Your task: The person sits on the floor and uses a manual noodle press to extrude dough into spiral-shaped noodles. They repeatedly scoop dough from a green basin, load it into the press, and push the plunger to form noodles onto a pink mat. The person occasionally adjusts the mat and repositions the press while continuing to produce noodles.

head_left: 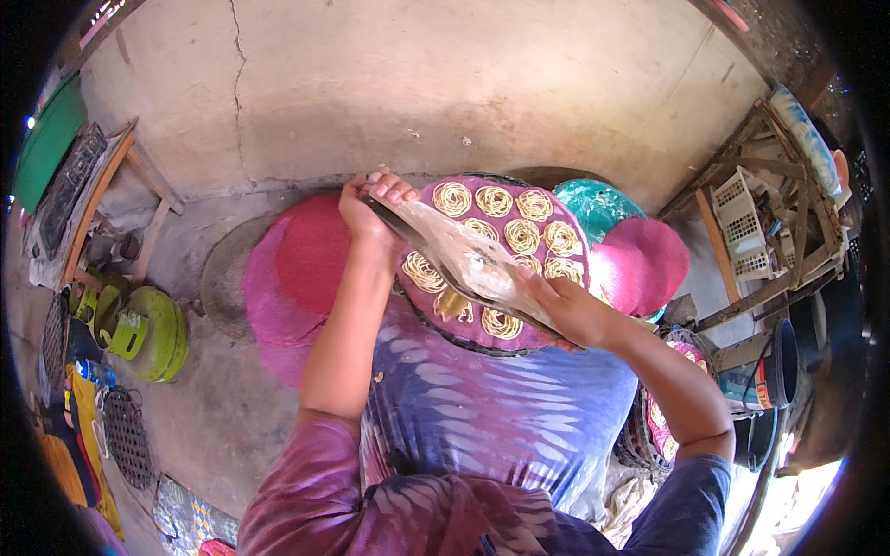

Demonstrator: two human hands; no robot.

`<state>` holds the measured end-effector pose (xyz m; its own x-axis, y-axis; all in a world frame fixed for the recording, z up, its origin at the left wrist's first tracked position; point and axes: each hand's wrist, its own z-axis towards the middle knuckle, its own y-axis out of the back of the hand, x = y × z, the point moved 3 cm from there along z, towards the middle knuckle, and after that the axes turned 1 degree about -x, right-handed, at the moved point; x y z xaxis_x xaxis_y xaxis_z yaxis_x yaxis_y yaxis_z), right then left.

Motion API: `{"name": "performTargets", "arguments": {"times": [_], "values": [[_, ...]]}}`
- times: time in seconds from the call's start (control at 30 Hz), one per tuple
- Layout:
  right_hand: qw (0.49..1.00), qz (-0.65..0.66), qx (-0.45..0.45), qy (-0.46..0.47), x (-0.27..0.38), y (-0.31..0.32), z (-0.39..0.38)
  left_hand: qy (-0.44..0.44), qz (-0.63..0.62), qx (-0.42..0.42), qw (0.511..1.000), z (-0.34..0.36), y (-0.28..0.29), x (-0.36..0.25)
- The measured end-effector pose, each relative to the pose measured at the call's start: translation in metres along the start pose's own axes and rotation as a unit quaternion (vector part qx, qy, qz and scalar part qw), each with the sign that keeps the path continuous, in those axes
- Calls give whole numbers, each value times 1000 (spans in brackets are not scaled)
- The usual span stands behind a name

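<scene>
With both hands I grip a long, worn board (473, 250), pale and smeared on top with a dark edge, held slantwise. My left hand (380, 199) is closed round its far left end. My right hand (567, 308) clasps its near right end. Just below the board's near edge shows a brass-coloured cylinder (451, 304), with pale strands beside it; whether it joins the board is hidden. Underneath lies a round tray (445, 341) lined with purple cloth. Several coiled nests of pale noodle-like strands (534, 205) sit on it, some partly covered by the board.
Pink and red round cloths (311, 255) lie left of the tray. A teal basin (598, 208) and a pink round cloth (654, 264) are at its right. Green gas cylinders (148, 334) stand at the left, a wooden rack with a white basket (742, 227) at the right. A cracked wall rises behind.
</scene>
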<state>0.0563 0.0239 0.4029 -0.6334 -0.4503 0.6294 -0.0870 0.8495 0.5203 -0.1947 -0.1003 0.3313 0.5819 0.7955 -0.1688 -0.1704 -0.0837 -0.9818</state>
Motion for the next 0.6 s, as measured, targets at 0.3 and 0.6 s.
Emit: {"name": "performTargets", "arguments": {"times": [0.3, 0.6], "values": [[992, -71, -91, 55, 14, -2, 2, -4, -8, 14, 1000, 5, -8, -7], [982, -100, -126, 96, -12, 7, -8, 58, -42, -15, 997, 4, 7, 24]]}}
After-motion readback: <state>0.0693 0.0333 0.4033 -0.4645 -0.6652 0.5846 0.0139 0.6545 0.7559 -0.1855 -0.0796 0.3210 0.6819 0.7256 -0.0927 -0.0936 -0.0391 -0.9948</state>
